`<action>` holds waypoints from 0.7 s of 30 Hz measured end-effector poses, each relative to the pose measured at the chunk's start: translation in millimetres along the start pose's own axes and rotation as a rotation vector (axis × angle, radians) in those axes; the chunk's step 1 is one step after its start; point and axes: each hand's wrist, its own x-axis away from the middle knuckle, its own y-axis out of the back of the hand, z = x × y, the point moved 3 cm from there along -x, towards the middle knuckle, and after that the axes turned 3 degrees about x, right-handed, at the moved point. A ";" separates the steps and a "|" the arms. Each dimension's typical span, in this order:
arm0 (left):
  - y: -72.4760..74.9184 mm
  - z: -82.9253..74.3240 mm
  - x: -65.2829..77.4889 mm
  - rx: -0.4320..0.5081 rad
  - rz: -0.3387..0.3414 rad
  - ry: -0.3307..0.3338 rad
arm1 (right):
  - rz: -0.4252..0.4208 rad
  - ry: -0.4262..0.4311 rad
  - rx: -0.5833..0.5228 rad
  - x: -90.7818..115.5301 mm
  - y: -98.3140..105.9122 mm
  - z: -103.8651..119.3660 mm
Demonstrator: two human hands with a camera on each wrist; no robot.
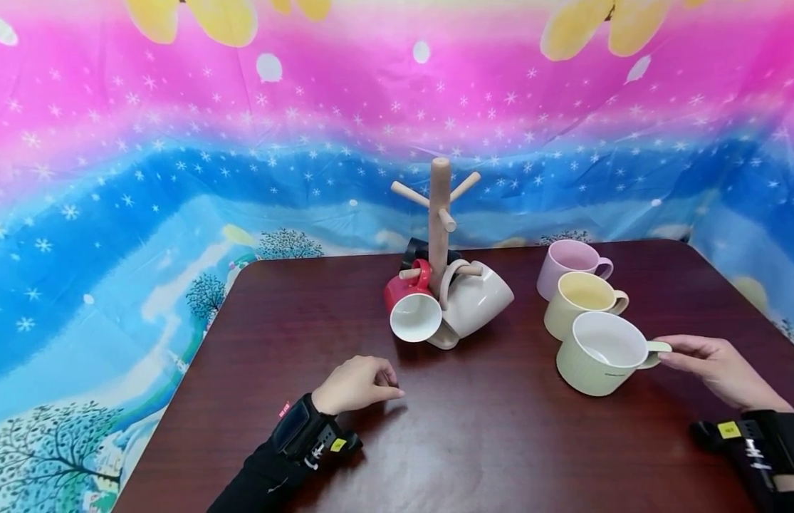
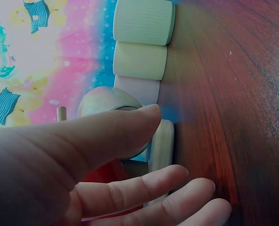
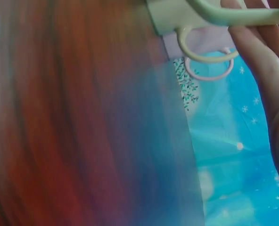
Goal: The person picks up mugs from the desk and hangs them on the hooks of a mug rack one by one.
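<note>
A pale green mug (image 1: 585, 374) stands nearest of three mugs on the right side of the table. My right hand (image 1: 723, 367) pinches its handle (image 3: 243, 16) between thumb and fingers. Behind it, in a row, come a pale yellow mug (image 1: 557, 313) and a pink mug (image 1: 549, 274). Over the table, left of centre, my left hand (image 1: 358, 385) holds nothing, its fingers loosely bent and apart in the left wrist view. A wooden mug tree (image 1: 439, 246) rises beyond it, with a red mug (image 1: 397, 291) and a white mug (image 1: 480, 303) hung on lower pegs.
Partly hidden behind the post is a black mug (image 1: 414, 251). Three upper pegs (image 1: 409, 194) of the tree carry no mugs. The dark wooden table (image 1: 294, 313) ends against a colourful printed cloth (image 1: 345, 142) at the back and sides.
</note>
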 end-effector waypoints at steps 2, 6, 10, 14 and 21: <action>-0.4 0.0 -0.3 0.001 0.004 0.000 | -0.024 -0.018 0.019 1.5 -0.8 -0.9; -1.4 0.4 -1.2 -0.002 0.007 -0.002 | -0.037 0.019 -0.097 3.2 -3.6 -2.3; -1.6 0.8 -1.7 -0.001 0.009 -0.002 | -0.027 0.085 -0.259 2.4 -6.0 -1.2; -0.7 0.9 -1.6 0.004 0.013 0.008 | -0.042 0.119 -0.284 0.4 -7.0 2.1; 1.7 1.1 -1.4 0.005 0.015 0.012 | -0.081 0.160 -0.334 0.1 -8.9 16.3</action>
